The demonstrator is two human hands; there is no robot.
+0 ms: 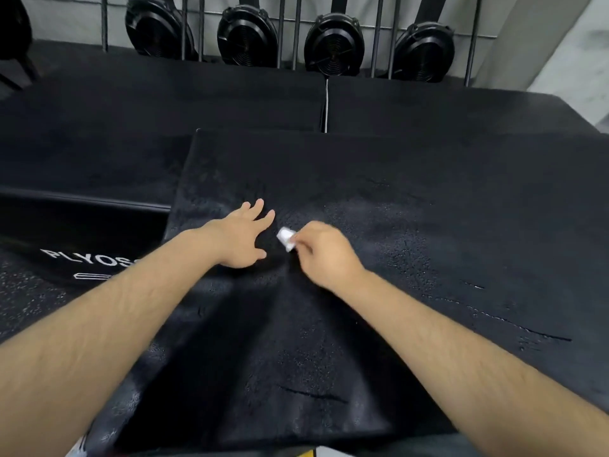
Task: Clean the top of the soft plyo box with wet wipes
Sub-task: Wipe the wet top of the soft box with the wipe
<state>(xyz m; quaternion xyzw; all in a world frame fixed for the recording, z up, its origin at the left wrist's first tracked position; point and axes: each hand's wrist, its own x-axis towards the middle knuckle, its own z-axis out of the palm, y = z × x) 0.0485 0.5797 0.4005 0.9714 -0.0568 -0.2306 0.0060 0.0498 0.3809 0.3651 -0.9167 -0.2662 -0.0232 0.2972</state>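
The soft plyo box (428,225) is black with a worn, cracked top that fills the middle of the head view. My right hand (324,255) pinches a small folded white wet wipe (286,238) against the top near its centre. Just left of the wipe, my left hand (242,237) lies with fingers spread and straight on the box top, close to its left edge. Both forearms reach in from the bottom corners.
A lower black box with white "PLYOS" lettering (89,258) sits to the left. More black padded boxes (164,103) lie behind. Several black fan-wheel machines (333,44) stand along a metal rail at the back wall. Speckled floor (23,301) shows at far left.
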